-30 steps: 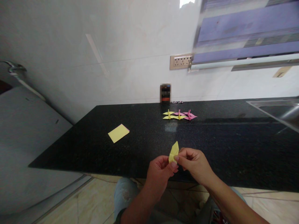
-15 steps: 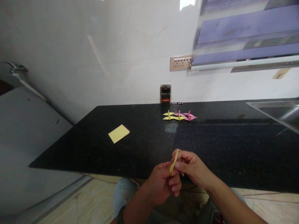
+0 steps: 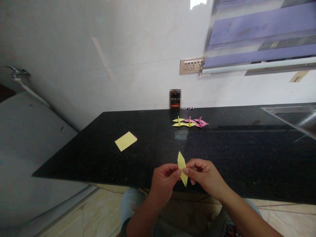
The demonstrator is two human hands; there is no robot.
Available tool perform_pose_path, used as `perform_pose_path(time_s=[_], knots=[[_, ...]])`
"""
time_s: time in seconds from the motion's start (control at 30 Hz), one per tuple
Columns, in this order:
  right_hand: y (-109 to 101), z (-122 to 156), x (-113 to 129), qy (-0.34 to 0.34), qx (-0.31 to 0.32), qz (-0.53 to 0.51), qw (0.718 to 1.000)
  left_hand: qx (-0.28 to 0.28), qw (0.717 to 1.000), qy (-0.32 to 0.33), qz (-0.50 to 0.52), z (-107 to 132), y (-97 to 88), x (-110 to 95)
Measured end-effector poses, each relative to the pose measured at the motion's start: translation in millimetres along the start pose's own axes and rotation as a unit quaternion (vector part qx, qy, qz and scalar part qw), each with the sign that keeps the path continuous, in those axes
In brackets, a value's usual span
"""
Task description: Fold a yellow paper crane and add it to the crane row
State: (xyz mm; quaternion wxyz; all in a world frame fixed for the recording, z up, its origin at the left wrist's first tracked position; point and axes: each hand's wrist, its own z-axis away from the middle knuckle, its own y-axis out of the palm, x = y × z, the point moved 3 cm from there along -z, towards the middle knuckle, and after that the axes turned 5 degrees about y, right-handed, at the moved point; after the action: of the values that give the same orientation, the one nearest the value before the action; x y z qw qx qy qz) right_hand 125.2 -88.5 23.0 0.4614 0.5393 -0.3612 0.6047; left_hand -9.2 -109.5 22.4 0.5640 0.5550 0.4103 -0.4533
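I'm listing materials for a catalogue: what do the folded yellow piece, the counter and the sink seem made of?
Folded yellow piece: apparently thin matt paper, judging by its sharp creases and flat facets.
Counter: probably polished dark stone such as granite, since it is speckled and reflects light; a man-made slab is possible.
Sink: likely stainless steel, given its grey metallic sheen and bright streak.

A folded paper (image 3: 181, 160) sits between the left hand (image 3: 163, 179) and the right hand (image 3: 208, 176) at the front edge of a counter (image 3: 81, 151). Sheets of paper (image 3: 125, 141) lie farther back, to the left. Behind the hands, paper birds (image 3: 190, 124) stand in two rows of three, before a blurred object (image 3: 175, 98) near the wall (image 3: 138, 65). A sink (image 3: 302, 120) occupies the counter's far right.
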Motion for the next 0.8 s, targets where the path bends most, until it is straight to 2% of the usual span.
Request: perform_pose_path(time_s=[0.17,0.43,0.6,0.73,0.8], knots=[[0,1,3,0.004,0.039,-0.032,0.999,0.0,1.0,-0.016,0.015,1,-0.3,-2],[0,1,-3,-0.01,0.042,-0.056,0.998,-0.004,1.0,0.012,0.016,2,-0.5,-7],[1,1,5,-0.062,0.065,-0.06,0.994,0.004,0.999,0.004,0.041,2,-1.1,-4],[-3,2,11,-0.103,0.056,-0.005,0.993,0.01,0.995,-0.042,0.095,2,0.0,-2],[-5,3,14,-0.136,0.045,0.041,0.989,0.017,0.994,-0.068,0.088,3,0.4,-1]])
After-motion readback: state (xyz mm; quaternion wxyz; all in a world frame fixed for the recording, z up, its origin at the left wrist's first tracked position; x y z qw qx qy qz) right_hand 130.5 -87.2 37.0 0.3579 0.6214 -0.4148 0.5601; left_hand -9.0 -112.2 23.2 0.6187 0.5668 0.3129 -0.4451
